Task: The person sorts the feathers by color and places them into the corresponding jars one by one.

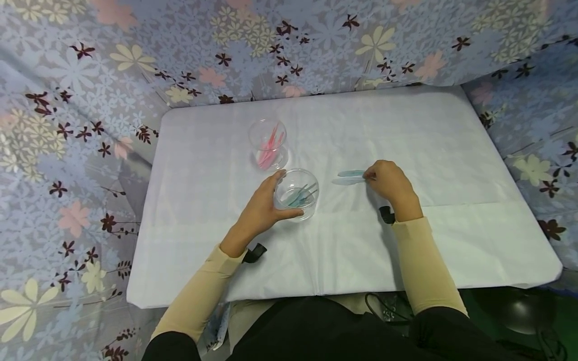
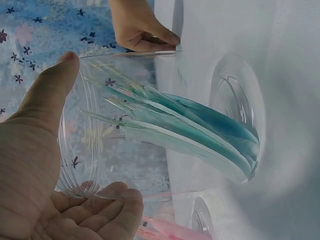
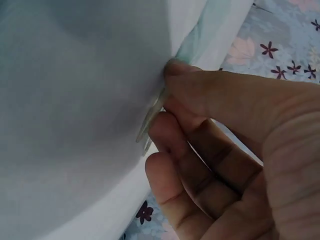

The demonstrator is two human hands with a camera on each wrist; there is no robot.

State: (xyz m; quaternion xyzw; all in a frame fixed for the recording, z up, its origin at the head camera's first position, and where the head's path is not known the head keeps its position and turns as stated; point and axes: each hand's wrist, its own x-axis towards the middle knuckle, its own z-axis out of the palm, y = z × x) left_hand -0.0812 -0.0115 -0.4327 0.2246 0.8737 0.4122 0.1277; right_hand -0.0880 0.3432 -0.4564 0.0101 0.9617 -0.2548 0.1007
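My left hand (image 1: 262, 209) holds a clear footed cup (image 1: 318, 189) on the table, thumb on the near side and fingers on the far side. Several teal feathers (image 2: 200, 132) lean inside it, their pale quills pointing up toward the rim in the left wrist view. To the right, my right hand (image 1: 391, 181) pinches the quill end of teal feathers (image 1: 350, 173) low over the cloth, between thumb and forefinger. Slim pale quill tips (image 3: 150, 120) stick out below the pinch in the right wrist view; the other fingers are loosely bent.
Behind the held cup stands a second clear footed cup (image 1: 249, 134) with several pink feathers (image 1: 270, 153) in it. A white cloth (image 1: 451, 165) covers the table. Floral curtains (image 1: 316, 45) hang along the back and both sides.
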